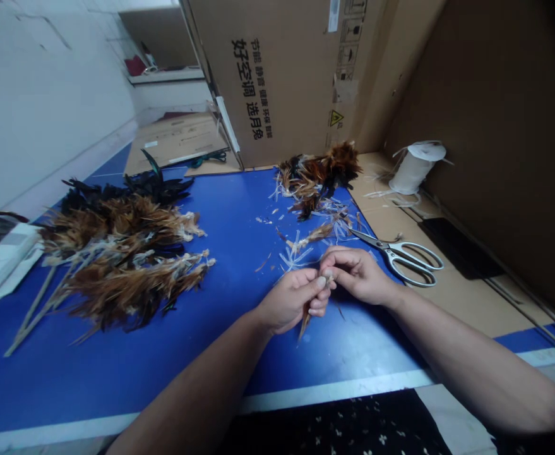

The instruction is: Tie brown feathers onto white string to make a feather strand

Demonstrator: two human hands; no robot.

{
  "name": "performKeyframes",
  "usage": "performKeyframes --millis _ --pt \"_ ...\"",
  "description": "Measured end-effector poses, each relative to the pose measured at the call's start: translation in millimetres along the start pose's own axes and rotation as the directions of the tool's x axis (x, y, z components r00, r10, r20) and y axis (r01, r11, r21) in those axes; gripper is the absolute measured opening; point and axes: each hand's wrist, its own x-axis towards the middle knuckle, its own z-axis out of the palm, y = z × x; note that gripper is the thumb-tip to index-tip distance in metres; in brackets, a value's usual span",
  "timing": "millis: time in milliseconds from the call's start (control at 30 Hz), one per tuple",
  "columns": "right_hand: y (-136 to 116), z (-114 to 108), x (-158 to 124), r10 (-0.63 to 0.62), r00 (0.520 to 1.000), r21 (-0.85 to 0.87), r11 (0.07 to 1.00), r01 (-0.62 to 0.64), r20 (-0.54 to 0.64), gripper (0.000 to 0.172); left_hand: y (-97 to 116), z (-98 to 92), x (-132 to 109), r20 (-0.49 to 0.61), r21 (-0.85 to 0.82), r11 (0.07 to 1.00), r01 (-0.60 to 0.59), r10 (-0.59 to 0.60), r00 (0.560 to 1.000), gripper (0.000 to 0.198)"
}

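My left hand [296, 297] is closed on a small bunch of brown feathers [304, 323], whose tips poke out below the fingers. Right against it, my right hand [355, 275] pinches at the bound end of the bunch; whatever lies between its fingertips is too small to make out. Just beyond the hands lie white plastic strips [296, 253] and a loose brown feather bunch [316, 235]. To the right rest scissors [412, 260] with pale handles, blades slightly apart, pointing toward the strips.
Brown and black feather bunches [130, 246] are heaped at left, with thin sticks [33, 313] beside them. Another feather pile [319, 170] sits at the back. A white spool [417, 167] stands at right on cardboard. Large cardboard boxes [296, 82] wall the blue table [230, 354].
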Motion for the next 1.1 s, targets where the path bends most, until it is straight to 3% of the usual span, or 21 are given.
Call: performKeyframes --millis 167,400,767,967,1100 --pt "0.5 4.5 -1.1 -0.092 0.988 -0.083 0.993 0.082 -0.125 0.029 -2.0 -3.9 3.3 -0.086 -0.008 0.995 -0.098 0.097 0.992 0.031" --pt "4.6 7.5 -3.0 -0.241 0.970 -0.239 0.945 0.225 -0.038 0.035 -5.1 -8.5 7.6 -0.147 0.030 0.988 -0.154 0.157 0.977 0.033" --pt "9.2 12.2 -2.2 -0.209 0.977 -0.230 0.954 0.193 -0.050 0.027 -8.2 -17.4 7.1 -0.168 0.163 0.979 -0.118 0.146 0.975 0.032" --pt "5.2 9.3 -3.1 -0.199 0.971 -0.240 0.957 0.163 -0.135 0.034 -7.7 -14.1 8.5 -0.228 0.107 0.977 -0.184 0.204 0.952 0.029" --pt "5.5 9.4 -3.0 -0.230 0.972 -0.232 0.949 0.214 -0.043 0.036 -6.6 -12.8 7.3 -0.230 0.118 0.976 -0.181 0.204 0.952 0.032"
